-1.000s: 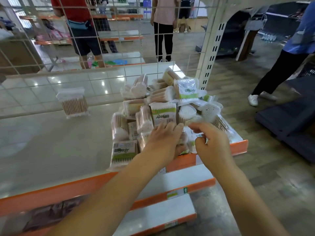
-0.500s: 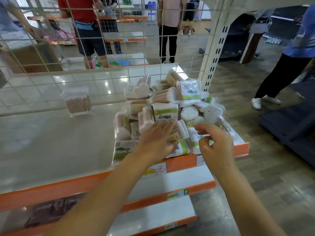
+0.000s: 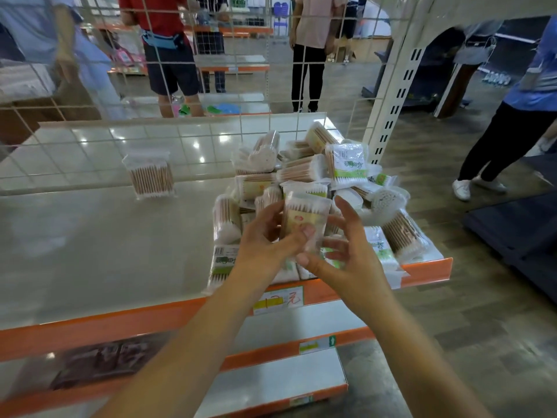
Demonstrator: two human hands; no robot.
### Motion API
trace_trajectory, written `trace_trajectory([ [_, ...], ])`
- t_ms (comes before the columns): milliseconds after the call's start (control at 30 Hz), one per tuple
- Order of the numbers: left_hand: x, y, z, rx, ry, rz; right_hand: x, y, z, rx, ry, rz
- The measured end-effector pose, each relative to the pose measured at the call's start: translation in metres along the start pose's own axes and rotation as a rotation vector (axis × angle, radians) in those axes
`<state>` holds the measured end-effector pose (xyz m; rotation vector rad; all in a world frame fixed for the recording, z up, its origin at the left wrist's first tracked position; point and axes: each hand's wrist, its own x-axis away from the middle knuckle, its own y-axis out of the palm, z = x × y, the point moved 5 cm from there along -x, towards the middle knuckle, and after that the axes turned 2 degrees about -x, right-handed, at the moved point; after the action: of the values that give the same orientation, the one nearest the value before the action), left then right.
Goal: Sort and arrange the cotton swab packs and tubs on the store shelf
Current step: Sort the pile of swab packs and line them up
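Our left hand (image 3: pixel 265 245) pinches a clear swab pack (image 3: pixel 304 221) just above the pile (image 3: pixel 316 176) at the shelf's (image 3: pixel 90 236) right end; right hand (image 3: pixel 340 254) spread beside it. Probably light, crinkly, slippery film, so we'd grip the flat sides.

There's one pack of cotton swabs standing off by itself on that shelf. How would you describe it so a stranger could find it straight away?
Start at the top shelf with the orange front edge, and look toward the wire grid at its back. Left of the big heap of swab packs stands the lone pack, upright with wooden sticks showing through clear wrap. Unlike the heaped packs, it touches nothing else and shows no green label.
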<state>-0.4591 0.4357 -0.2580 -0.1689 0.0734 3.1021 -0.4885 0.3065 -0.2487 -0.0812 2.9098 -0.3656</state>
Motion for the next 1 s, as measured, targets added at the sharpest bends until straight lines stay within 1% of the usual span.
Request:
trace_trajectory([
  [167,0.006,-0.006,0.002,0.074,-0.018,0.014,-0.001,0.008,-0.007,-0.089,-0.003,-0.056],
  [400,0.011,-0.012,0.001,0.132,-0.024,-0.024,0.001,0.014,-0.009,-0.13,0.008,-0.08],
  [633,0.017,-0.025,0.012,0.089,0.068,-0.076,0.0,0.026,-0.016,-0.148,0.009,-0.07],
  [833,0.019,-0.047,0.022,-0.009,0.152,-0.013,-0.002,0.04,-0.025,-0.123,-0.011,-0.08],
  [1000,0.022,-0.064,0.025,-0.025,0.178,-0.017,-0.004,0.051,-0.033,-0.076,-0.06,-0.073],
])
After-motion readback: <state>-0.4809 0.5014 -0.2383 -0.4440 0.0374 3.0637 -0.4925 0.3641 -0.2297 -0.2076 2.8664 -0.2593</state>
